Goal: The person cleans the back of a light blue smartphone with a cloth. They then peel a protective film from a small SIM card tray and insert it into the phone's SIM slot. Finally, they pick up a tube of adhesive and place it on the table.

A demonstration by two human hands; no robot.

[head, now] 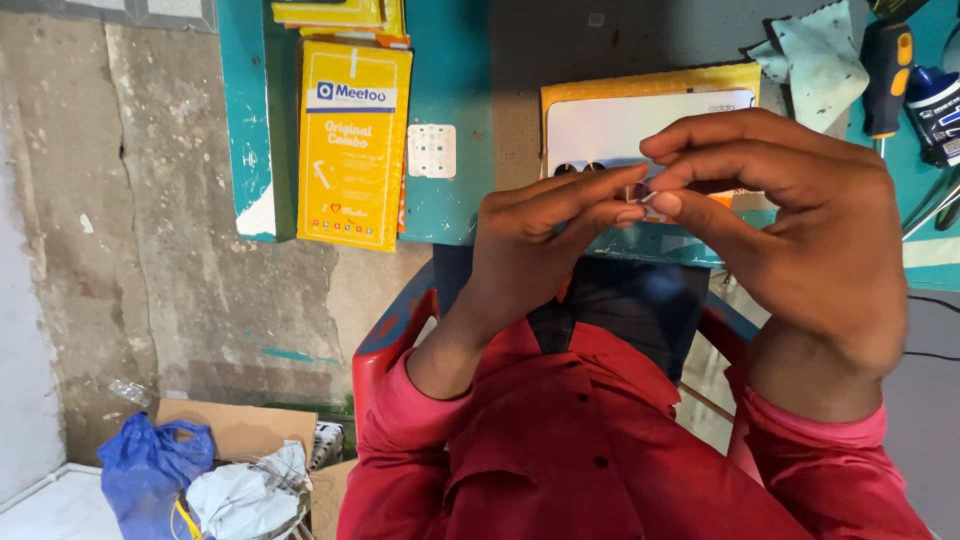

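Both hands meet just above the near edge of the teal tabletop (455, 200), pinching one tiny metallic piece (638, 193) between them. The left hand (545, 250) has its fingers drawn together into a narrow pinch, thumb and forefinger closed on the left side of the piece. The right hand (800, 230) curls over from the other side, its thumb and forefinger tips pressed to the same piece, the remaining fingers arched above it. What the piece is I cannot tell; it is too small and mostly covered by fingertips.

Directly behind the hands, on the tabletop, lies a white phone (620, 130) back side up, resting on a yellow padded envelope (650, 80). Left of it sits a small white card (432, 150), and further left a tall yellow printed box (352, 140) reaches the near edge. Toward the right edge lie a pale cloth (820, 60), a screwdriver with black and orange handle (888, 70) and a dark blue bottle (935, 100).

The person wears a red shirt (560, 450) with pink cuffs and sits on a red chair (385, 350). On the floor at lower left stand a blue plastic bag (150, 470) and a cardboard box (245, 430).
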